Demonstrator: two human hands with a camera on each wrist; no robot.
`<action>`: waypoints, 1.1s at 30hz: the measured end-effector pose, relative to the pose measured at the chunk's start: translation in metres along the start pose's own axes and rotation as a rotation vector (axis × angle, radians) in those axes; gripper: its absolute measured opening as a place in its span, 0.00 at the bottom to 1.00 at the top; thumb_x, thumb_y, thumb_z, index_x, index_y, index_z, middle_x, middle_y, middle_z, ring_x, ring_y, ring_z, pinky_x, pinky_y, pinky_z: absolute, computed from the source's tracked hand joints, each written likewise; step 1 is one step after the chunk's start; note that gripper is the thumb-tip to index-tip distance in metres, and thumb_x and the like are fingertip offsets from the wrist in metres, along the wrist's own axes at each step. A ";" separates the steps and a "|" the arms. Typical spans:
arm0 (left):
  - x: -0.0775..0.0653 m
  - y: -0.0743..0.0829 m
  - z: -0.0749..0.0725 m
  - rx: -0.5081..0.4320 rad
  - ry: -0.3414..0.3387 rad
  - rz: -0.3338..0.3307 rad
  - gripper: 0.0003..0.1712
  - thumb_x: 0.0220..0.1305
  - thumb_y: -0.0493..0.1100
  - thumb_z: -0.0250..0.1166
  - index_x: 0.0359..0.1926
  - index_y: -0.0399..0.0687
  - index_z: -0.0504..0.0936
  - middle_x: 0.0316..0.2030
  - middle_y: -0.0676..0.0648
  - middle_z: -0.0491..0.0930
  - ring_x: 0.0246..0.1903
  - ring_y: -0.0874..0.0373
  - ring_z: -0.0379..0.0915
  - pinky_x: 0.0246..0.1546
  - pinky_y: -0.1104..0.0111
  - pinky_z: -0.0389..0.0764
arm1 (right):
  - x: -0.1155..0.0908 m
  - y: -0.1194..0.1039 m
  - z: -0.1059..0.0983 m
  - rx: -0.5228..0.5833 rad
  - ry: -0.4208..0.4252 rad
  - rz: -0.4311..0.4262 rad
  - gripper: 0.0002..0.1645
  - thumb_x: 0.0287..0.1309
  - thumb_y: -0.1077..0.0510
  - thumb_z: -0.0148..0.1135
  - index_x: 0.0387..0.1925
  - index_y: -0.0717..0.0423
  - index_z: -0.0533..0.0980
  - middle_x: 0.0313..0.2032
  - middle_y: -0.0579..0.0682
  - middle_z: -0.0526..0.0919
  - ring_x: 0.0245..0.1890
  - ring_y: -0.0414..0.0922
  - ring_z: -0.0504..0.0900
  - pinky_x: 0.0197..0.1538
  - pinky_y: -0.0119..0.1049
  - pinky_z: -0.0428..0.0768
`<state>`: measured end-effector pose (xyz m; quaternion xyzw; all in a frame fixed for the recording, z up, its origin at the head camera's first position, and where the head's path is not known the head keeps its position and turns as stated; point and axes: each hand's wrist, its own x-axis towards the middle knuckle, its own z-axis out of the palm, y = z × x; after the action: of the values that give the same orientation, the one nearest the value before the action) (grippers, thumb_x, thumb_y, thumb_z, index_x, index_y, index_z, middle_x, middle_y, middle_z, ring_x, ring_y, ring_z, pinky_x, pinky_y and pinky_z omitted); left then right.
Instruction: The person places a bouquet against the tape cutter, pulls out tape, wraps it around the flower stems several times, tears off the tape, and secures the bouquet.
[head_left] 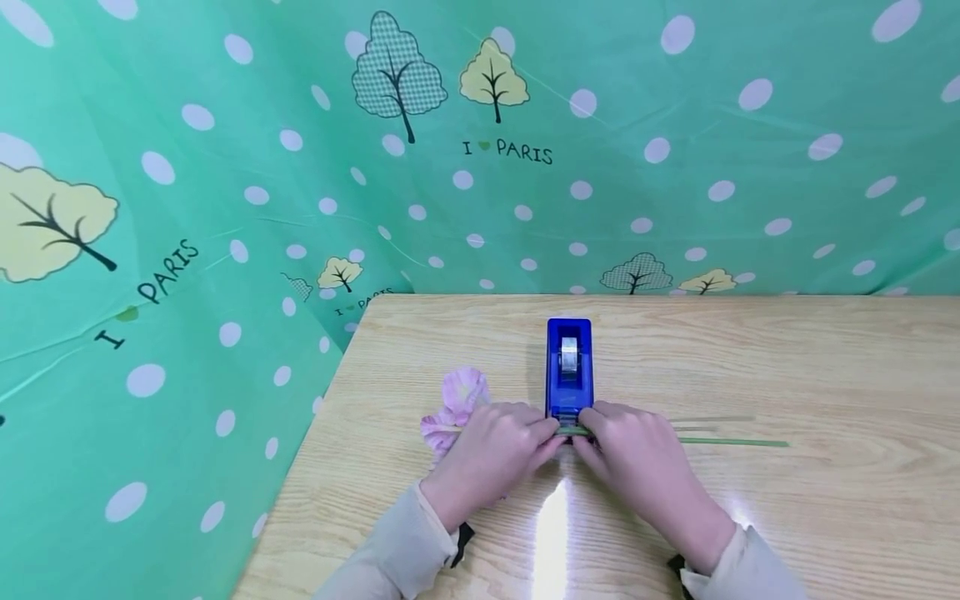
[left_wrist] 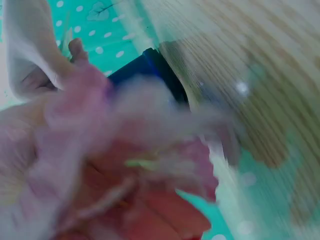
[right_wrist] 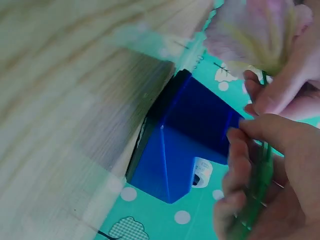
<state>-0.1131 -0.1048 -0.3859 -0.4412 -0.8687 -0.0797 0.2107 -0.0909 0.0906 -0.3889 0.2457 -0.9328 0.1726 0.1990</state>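
**Left hand (head_left: 501,446) and right hand (head_left: 637,446) pinch thin green artificial-flower stems (head_left: 735,442) at a glossy blue plastic tape dispenser (head_left: 577,395)**

The dispenser stands on a pale wood-grain surface (head_left: 420,333), its long body pointing away from the person. A small, whitish roll of tape (head_left: 569,356) sits in its middle, and its near end lies right at the fingertips, partly hidden by them.

The stems run crosswise, left to right, at this near end. A short green length shows between the hands, whose fingertips are close together but apart. The left grip is clamped on the stems, thumb against fingers, just beside the flower heads. The right grip is clamped on them too; in the right wrist view its fingers curl round the green stems, with thumb and forefinger meeting beside the dispenser's tip. A long green end sticks out past the right hand, with two fainter greyish lines near it; whether those are stems or shadows cannot be told.

The pink-and-white ruffled flower heads (head_left: 465,390) are on the left, partly covered by the left hand. They fill much of the left wrist view, blurred, with the dispenser dark behind them.

Both wrists come out of pale, light-grey sleeves (head_left: 405,533), and a dark band (head_left: 462,546) shows at the left cuff. Behind the surface hangs a green fabric backdrop (head_left: 675,200) printed with white dots, cartoon trees (head_left: 493,77) and the words "I PARIS" around a small heart.
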 end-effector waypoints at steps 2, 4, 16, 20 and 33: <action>-0.001 -0.001 -0.002 -0.018 -0.007 -0.006 0.07 0.65 0.47 0.68 0.37 0.51 0.89 0.31 0.56 0.87 0.29 0.66 0.82 0.33 0.75 0.82 | -0.001 0.000 -0.002 0.077 -0.057 0.053 0.11 0.50 0.58 0.75 0.23 0.48 0.78 0.21 0.37 0.75 0.18 0.31 0.66 0.21 0.26 0.68; -0.001 -0.002 -0.003 -0.048 -0.016 -0.015 0.06 0.64 0.46 0.69 0.38 0.51 0.89 0.32 0.56 0.87 0.30 0.66 0.82 0.35 0.76 0.82 | -0.001 0.000 -0.003 0.158 -0.111 0.103 0.06 0.53 0.56 0.74 0.29 0.48 0.82 0.26 0.38 0.80 0.22 0.31 0.72 0.26 0.28 0.74; -0.002 -0.004 -0.003 -0.004 0.008 0.032 0.05 0.61 0.44 0.71 0.39 0.52 0.88 0.32 0.57 0.87 0.30 0.67 0.79 0.37 0.79 0.79 | -0.001 0.008 -0.010 0.399 -0.217 0.194 0.08 0.58 0.54 0.71 0.40 0.49 0.87 0.38 0.43 0.89 0.40 0.41 0.87 0.46 0.40 0.85; -0.002 -0.004 -0.003 0.082 0.028 0.063 0.03 0.61 0.45 0.71 0.36 0.54 0.87 0.31 0.59 0.85 0.28 0.68 0.78 0.36 0.78 0.79 | -0.001 0.011 -0.011 0.444 -0.251 0.200 0.10 0.59 0.55 0.69 0.42 0.52 0.87 0.42 0.48 0.89 0.45 0.47 0.87 0.50 0.45 0.84; -0.002 0.002 -0.001 0.134 0.068 0.069 0.06 0.59 0.44 0.72 0.28 0.54 0.84 0.23 0.59 0.83 0.20 0.68 0.75 0.25 0.80 0.74 | -0.004 0.013 -0.011 0.442 -0.213 0.129 0.06 0.62 0.58 0.66 0.36 0.46 0.87 0.34 0.36 0.86 0.35 0.34 0.84 0.40 0.32 0.83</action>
<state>-0.1105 -0.1054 -0.3861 -0.4530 -0.8486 -0.0292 0.2718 -0.0914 0.1072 -0.3846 0.2400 -0.9020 0.3577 0.0296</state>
